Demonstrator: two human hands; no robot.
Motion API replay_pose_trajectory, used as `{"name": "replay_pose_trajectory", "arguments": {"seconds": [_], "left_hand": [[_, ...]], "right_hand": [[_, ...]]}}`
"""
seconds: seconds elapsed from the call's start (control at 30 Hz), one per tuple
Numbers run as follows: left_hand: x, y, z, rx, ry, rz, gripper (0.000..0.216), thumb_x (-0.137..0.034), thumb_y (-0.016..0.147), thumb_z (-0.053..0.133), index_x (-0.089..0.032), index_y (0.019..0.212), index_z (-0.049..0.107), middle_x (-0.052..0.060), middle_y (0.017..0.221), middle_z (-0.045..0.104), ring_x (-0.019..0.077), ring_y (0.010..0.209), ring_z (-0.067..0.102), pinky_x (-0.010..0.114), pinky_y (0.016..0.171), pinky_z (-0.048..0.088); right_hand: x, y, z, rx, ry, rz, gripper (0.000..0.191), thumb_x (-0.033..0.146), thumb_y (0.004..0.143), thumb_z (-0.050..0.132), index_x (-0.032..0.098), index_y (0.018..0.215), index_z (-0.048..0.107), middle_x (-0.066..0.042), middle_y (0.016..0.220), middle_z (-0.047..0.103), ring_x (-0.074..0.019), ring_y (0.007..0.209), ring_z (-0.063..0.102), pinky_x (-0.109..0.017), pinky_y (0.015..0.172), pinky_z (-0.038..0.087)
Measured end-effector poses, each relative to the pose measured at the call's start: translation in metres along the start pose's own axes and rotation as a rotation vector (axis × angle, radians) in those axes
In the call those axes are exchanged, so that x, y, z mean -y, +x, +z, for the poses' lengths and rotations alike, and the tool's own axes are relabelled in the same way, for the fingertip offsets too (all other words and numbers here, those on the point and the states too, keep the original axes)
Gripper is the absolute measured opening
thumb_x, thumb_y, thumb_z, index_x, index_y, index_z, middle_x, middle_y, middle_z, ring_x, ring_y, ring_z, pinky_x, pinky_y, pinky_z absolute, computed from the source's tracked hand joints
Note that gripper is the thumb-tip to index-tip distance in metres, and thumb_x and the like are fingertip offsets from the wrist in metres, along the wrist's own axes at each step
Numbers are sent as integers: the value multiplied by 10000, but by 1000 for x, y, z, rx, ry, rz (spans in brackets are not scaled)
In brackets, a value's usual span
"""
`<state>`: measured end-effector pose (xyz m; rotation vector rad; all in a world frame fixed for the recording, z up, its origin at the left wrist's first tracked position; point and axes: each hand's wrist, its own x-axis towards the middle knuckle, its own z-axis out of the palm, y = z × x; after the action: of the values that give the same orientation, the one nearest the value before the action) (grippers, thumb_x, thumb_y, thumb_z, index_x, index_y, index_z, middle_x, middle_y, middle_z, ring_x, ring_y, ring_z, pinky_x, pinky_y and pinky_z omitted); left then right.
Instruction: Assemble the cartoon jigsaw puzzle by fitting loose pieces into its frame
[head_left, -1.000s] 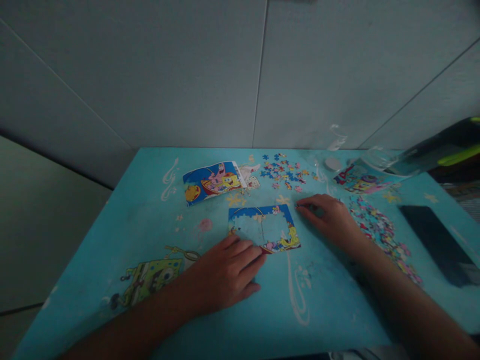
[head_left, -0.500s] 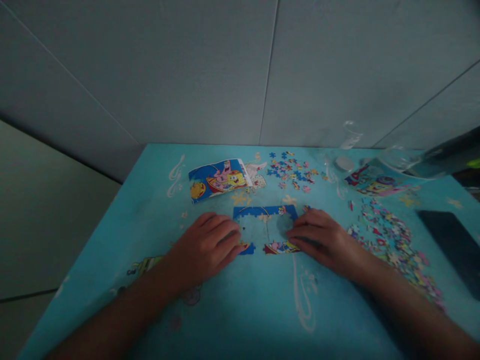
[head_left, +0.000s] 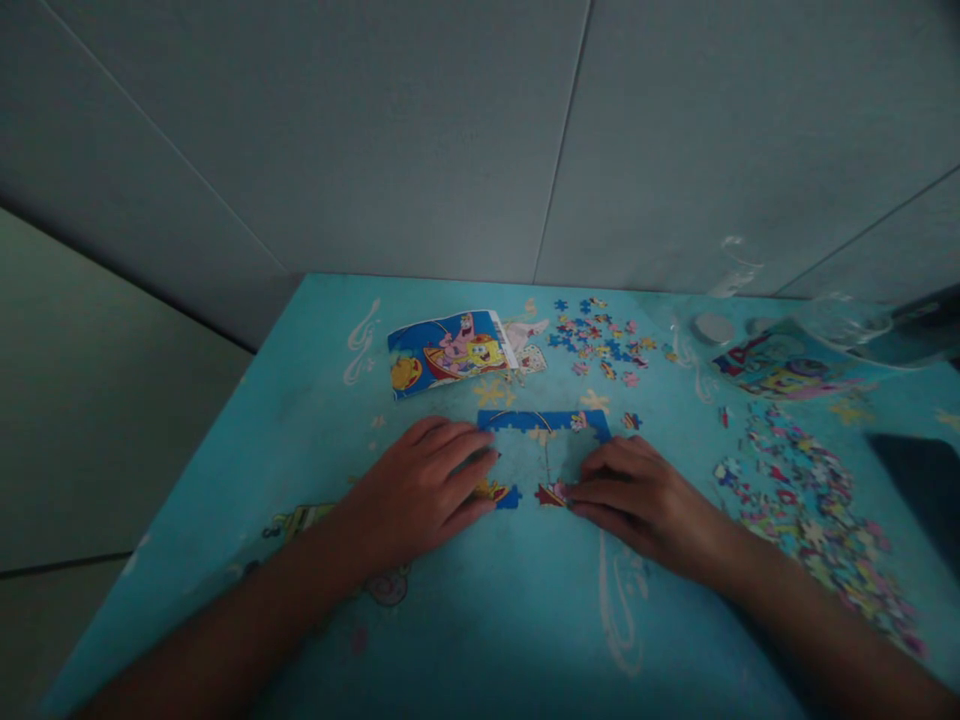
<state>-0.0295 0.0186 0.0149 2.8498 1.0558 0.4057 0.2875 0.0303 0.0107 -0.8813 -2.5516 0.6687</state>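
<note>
L hand [head_left: 431, 482] & R hand [head_left: 646, 500] palm-down at puzzle border [head_left: 517, 421], fingers [head_left: 606, 493] bent, can't tell grip

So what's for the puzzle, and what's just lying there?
Seem to belong: left hand, right hand, puzzle border between them, small pile of pieces, picture sheet.

Seem to be lying about: dark flat thing, pale disc, bigger pile of pieces (can't tell if any fit).

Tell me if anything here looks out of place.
The puzzle border has a gap in its near edge, between the left hand and right hand, while its far edge looks unbroken. One loose piece lies alone beyond the right hand.
</note>
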Motion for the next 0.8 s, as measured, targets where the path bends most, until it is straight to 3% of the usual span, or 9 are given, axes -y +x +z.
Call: {"name": "replay_pose_trajectory", "arguments": {"seconds": [0.17,0.4,0.8], "left_hand": [[4,-2,0,1,13,1,413,-423,1006,601,-150,1316,610,133,1350,626,294,1284,551,505,1091,430],[18,-7,-4,14,48,6,647,-621,950,599,-129,1370,584,159,1422,588,332,1327,512,545,1119,394],[17,-7,-2,36,10,-36,625,-600,947,617,-142,1372,591,157,1432,584,330,1327,521,540,1124,397]], "right_hand": [[-1,-1,0,11,-13,-9,191,284,996,632,289,1157,736,-53,1033,668,-205,946,618,-402,855,443],[-3,-1,1,15,-30,-31,190,275,991,643,292,1159,731,-48,1038,670,-198,941,618,-392,844,426],[-1,1,-1,18,-25,-62,212,265,1006,614,287,1173,742,-56,1022,680,-192,928,631,-385,832,432]]}}
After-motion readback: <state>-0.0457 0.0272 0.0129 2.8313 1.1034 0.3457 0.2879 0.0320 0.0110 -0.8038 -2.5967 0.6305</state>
